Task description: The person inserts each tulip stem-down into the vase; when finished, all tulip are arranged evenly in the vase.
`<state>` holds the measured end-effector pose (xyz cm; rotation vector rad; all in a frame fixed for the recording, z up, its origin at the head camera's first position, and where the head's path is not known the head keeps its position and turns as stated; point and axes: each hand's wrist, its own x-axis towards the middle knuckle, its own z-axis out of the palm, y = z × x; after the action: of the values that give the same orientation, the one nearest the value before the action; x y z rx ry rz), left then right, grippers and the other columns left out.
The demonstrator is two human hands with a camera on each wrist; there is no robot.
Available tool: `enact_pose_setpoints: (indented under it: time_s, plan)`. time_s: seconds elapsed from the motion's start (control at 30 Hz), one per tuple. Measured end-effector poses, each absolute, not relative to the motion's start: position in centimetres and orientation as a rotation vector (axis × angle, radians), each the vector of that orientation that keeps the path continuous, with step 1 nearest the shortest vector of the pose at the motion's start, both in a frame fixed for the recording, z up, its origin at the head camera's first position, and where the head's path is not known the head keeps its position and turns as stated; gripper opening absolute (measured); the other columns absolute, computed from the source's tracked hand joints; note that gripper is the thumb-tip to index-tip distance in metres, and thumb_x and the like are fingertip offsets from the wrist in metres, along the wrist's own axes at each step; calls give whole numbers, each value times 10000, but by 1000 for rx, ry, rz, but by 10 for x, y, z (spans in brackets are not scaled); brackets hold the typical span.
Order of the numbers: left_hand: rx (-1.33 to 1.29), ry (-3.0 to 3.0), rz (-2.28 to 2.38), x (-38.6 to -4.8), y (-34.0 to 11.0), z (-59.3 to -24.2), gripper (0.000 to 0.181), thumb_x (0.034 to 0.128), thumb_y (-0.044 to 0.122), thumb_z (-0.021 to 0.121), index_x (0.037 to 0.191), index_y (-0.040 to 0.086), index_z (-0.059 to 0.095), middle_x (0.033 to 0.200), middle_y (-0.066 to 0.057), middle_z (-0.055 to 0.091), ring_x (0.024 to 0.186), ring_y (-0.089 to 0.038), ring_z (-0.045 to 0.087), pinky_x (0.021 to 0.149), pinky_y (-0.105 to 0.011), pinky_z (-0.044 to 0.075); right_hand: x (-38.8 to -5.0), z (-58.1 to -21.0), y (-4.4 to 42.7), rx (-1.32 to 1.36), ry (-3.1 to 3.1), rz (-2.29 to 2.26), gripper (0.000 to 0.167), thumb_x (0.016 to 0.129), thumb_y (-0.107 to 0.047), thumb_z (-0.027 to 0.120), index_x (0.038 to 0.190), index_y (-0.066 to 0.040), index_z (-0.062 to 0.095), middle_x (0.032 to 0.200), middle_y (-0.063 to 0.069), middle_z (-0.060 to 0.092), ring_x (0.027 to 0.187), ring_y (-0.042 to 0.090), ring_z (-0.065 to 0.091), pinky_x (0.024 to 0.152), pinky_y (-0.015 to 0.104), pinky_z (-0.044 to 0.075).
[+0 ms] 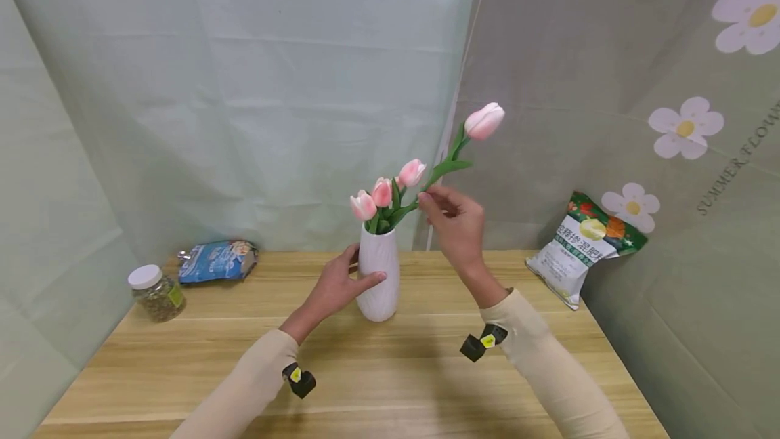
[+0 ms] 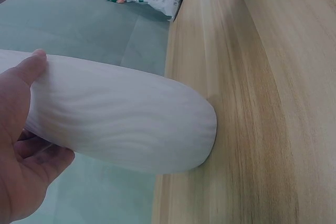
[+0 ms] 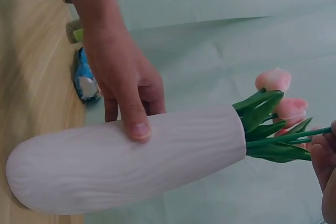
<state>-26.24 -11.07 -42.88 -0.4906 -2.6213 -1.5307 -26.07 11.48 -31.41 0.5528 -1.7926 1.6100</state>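
Note:
A white vase [image 1: 378, 283] with a rippled surface stands upright on the wooden table. My left hand [image 1: 338, 284] holds it from the left, thumb across the front and fingers behind. Several pink tulips [image 1: 382, 192] with green leaves poke out of its mouth. Higher up, my right hand [image 1: 453, 225] pinches the green stem of another pink tulip [image 1: 485, 121], which leans to the upper right. In the right wrist view, that stem [image 3: 283, 137] runs from the fingertips to the vase mouth; its lower end is hidden.
At the table's back left are a white-lidded jar [image 1: 158, 293] and a blue snack bag [image 1: 218, 261]. A green and white bag [image 1: 581, 249] leans against the right-hand curtain. Pale curtains [image 1: 274, 87] enclose the wooden table [image 1: 390, 371] at the back and sides.

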Motion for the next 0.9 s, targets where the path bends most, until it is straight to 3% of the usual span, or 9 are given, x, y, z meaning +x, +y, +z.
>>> enact_pose_setpoints:
  time_s: [0.1,0.27,0.5,0.9]
  plan:
    - [-486,-2624,-1529,-262,-110,-429,870,862,500,802,1507,50,429,1445,-165,565,1323,-327,562,1083,-523,501,-254,-314,111,534,-1849,1593,158,906,-8,759,1029,89,748,878,248,743,729,64,702,598,235,610]
    - [-482,-2622,-1531,-264,-110,-430,871,863,498,802,1512,56,424,1447,-162,565,1325,-324,561,1082,-520,503,-237,-306,104,536,-1889,1570,115,909,17,743,990,99,744,833,256,736,713,223,734,623,172,585]
    - [-490,-2618,-1528,-265,-111,-432,871,864,510,796,1509,55,427,1431,-161,575,1315,-320,569,1077,-519,508,-261,-337,107,583,-1910,1526,140,917,-162,788,981,-38,790,801,110,765,712,165,744,645,212,596]
    - [-501,-2607,-1522,-265,-112,-433,866,860,522,795,1500,61,439,1415,-152,586,1301,-309,578,1071,-523,512,-264,-351,104,559,-2068,1450,146,914,-160,788,996,-40,798,867,76,776,741,199,728,644,287,619]
